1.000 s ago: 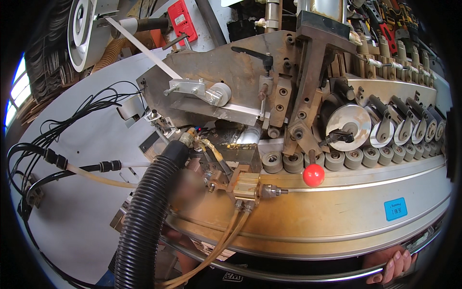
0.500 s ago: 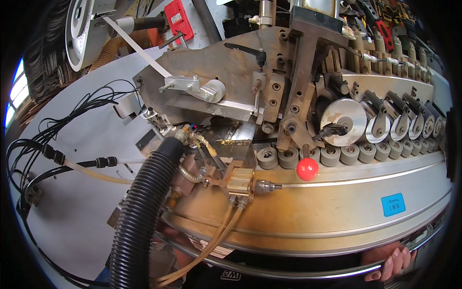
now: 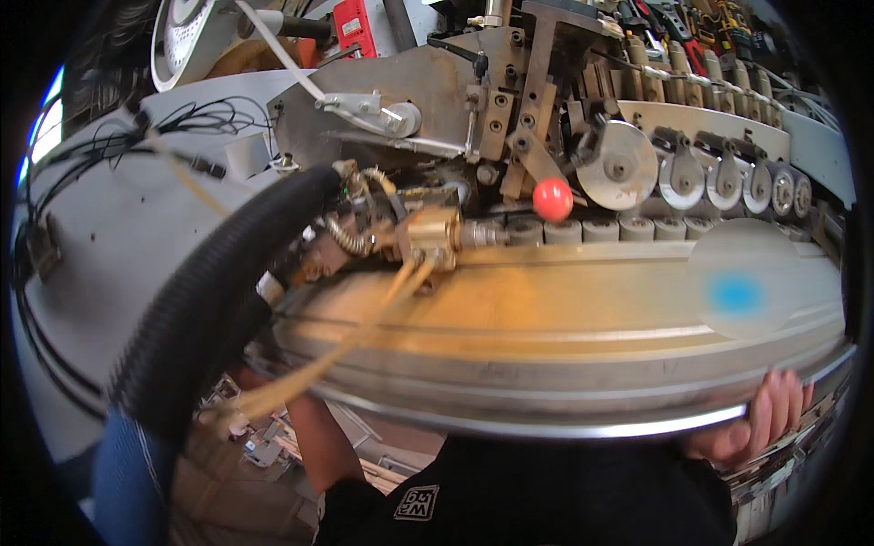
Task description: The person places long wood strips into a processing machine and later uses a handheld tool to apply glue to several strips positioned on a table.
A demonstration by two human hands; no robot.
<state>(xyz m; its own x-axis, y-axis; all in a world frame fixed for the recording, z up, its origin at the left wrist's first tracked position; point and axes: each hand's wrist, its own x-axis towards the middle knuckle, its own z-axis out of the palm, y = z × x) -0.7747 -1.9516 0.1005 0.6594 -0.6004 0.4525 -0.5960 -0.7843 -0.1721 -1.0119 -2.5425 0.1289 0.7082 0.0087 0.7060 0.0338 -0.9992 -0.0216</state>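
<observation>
My right hand (image 3: 765,419) is closed over a curved metal rail (image 3: 601,429) at the front of the machine bed, its fingers wrapped over the top. My left forearm (image 3: 319,441) rises toward the rail's left end. There my left hand (image 3: 250,375) is mostly hidden behind a thick black corrugated hose (image 3: 228,241) and thin yellowish tubes (image 3: 337,350), so its fingers do not show. Between the hands stretches the long metal bed (image 3: 510,300), stained orange-brown. A brass-coloured block (image 3: 431,235) sits above its left part.
A red ball knob (image 3: 553,200) on a lever stands above the bed. Rollers (image 3: 601,230) and round pressure wheels (image 3: 617,168) line the back. Black cables (image 3: 82,150) hang at left. Hand tools (image 3: 678,32) hang at the far right. A blue label area is blurred.
The view has tilted, so the machine sits higher in the picture and my left forearm and dark shirt show more. My right hand stays on the rail. The black hose appears more bent.
</observation>
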